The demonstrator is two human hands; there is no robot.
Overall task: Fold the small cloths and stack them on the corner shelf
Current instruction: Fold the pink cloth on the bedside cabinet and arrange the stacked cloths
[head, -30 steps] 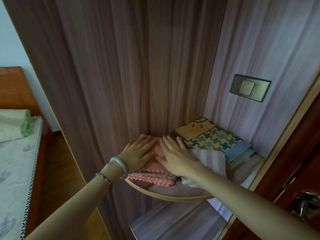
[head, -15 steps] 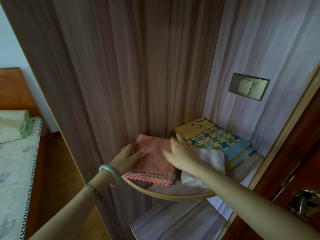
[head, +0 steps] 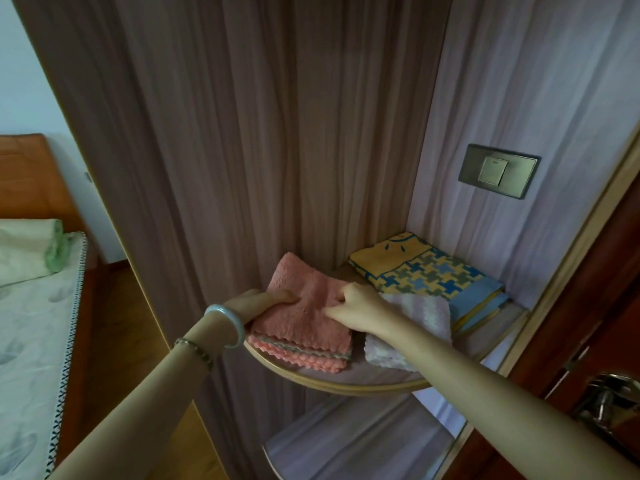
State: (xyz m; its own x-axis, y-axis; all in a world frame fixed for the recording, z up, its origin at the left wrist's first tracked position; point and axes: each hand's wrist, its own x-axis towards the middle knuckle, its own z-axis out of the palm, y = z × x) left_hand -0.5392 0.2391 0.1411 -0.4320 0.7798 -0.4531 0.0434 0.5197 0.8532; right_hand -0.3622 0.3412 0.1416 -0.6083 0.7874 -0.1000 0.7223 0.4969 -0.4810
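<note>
A folded pink cloth (head: 304,320) lies on the left part of the rounded corner shelf (head: 346,382), its far corner tipped up against the wood panel. My left hand (head: 263,301) grips its left edge, thumb on top. My right hand (head: 356,308) pinches the cloth's right side with curled fingers. To the right lies a folded white cloth (head: 419,320), partly under my right forearm. Behind it sits a folded yellow and blue patterned cloth (head: 426,271).
A light switch (head: 497,169) is on the right wall above the shelf. A lower shelf (head: 346,445) sits beneath. A door with a metal handle (head: 609,393) stands at the right. A bed with a rolled green blanket (head: 31,249) is at the left.
Both hands went from lying flat on the pink cloth to gripping its two sides. The cloth's far corner now tips up against the panel.
</note>
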